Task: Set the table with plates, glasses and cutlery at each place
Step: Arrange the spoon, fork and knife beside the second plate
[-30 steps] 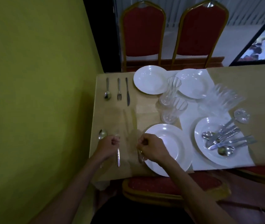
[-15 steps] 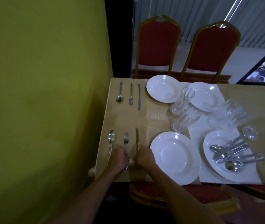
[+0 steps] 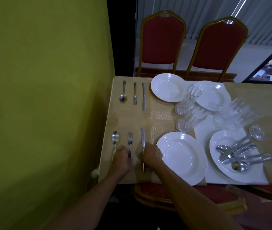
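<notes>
The left hand (image 3: 122,159) curls its fingers round the fork (image 3: 130,138). The right hand (image 3: 151,155) pinches the knife (image 3: 142,136). Both lie on the counter (image 3: 156,117), between spoon (image 3: 115,139) and white plate (image 3: 181,156).

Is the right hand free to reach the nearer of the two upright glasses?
Probably yes. The right hand holds the knife, and only bare mat and the low plate rim lie between it and that glass.
</notes>
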Demonstrator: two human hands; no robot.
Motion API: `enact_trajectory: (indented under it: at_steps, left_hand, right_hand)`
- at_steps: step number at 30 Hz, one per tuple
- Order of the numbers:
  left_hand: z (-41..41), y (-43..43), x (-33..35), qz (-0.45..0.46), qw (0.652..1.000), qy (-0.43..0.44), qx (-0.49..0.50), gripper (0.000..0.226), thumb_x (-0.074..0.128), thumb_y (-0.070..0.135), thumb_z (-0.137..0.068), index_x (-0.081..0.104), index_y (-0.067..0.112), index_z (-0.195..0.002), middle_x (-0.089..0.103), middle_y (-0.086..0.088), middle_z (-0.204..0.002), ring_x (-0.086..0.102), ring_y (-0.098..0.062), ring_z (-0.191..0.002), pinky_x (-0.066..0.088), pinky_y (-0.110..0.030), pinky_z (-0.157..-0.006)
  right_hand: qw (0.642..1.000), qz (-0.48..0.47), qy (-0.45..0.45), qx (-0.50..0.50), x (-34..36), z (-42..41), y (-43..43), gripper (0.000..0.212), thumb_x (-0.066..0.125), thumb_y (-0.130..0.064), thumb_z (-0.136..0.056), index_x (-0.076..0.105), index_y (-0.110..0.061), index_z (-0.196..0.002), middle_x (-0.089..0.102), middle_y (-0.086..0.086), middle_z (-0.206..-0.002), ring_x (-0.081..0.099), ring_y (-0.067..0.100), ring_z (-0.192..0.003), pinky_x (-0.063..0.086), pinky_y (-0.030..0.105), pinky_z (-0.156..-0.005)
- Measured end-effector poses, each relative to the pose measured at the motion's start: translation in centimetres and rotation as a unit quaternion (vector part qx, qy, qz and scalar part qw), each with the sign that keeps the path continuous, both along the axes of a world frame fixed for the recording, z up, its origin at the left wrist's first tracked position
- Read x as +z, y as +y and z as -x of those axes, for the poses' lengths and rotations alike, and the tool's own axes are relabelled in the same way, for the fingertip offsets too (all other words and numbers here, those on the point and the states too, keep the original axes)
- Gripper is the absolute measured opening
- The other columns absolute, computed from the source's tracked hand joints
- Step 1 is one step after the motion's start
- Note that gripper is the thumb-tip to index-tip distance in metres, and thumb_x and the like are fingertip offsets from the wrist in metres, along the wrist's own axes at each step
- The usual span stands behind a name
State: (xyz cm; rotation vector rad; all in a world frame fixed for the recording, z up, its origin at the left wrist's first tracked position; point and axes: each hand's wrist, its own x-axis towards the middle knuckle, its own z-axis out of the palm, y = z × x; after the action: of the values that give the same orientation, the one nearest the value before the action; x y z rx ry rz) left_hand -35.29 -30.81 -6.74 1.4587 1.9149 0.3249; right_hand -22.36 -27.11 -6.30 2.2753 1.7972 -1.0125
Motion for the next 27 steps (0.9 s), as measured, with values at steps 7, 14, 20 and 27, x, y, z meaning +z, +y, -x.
enact_trajectory:
  at_steps: [7,14,20,27]
  left_hand:
    - [0.2,0.4,-0.4,0.008,1.000,-0.011,0.017,0.023,0.068,0.010,-0.084,0.048,0.019,-0.081,0.053,0.000,-0.083,0.052,-0.015,-0.077,0.033,-0.025,-0.059]
    - [0.2,0.6,-1.1,0.005,0.999,-0.025,0.040,0.029,0.073,0.008,-0.077,0.048,0.021,-0.072,0.059,-0.003,-0.080,0.057,-0.019,-0.078,0.039,-0.027,-0.064]
    - [0.5,0.6,-1.4,-0.002,0.998,-0.039,0.053,0.037,0.076,0.005,-0.073,0.046,0.027,-0.066,0.057,0.002,-0.073,0.056,-0.014,-0.070,0.035,-0.022,-0.055]
    - [0.5,0.3,-1.2,-0.005,0.998,-0.040,0.055,0.033,0.076,0.009,-0.075,0.048,0.025,-0.070,0.056,0.005,-0.070,0.051,-0.004,-0.062,0.028,-0.015,-0.050]
  right_hand:
    - [1.000,0.016,-0.010,0.005,0.3,0.2,0.4,0.030,0.066,-0.021,-0.094,0.064,-0.009,-0.121,0.071,0.007,-0.108,0.072,0.025,-0.094,0.061,0.037,-0.085]
    - [1.000,0.018,-0.013,0.015,0.5,0.1,0.6,0.031,0.066,-0.021,-0.094,0.064,-0.008,-0.122,0.071,0.007,-0.108,0.072,0.025,-0.095,0.061,0.036,-0.085]
    - [1.000,0.020,0.001,0.013,0.7,-0.1,0.9,0.031,0.064,-0.023,-0.096,0.063,-0.008,-0.124,0.070,0.007,-0.111,0.072,0.025,-0.097,0.060,0.036,-0.088]
    - [1.000,0.030,0.000,0.010,0.9,-0.1,0.9,0.028,0.063,-0.022,-0.097,0.065,-0.007,-0.121,0.071,0.007,-0.107,0.073,0.024,-0.094,0.060,0.035,-0.087]
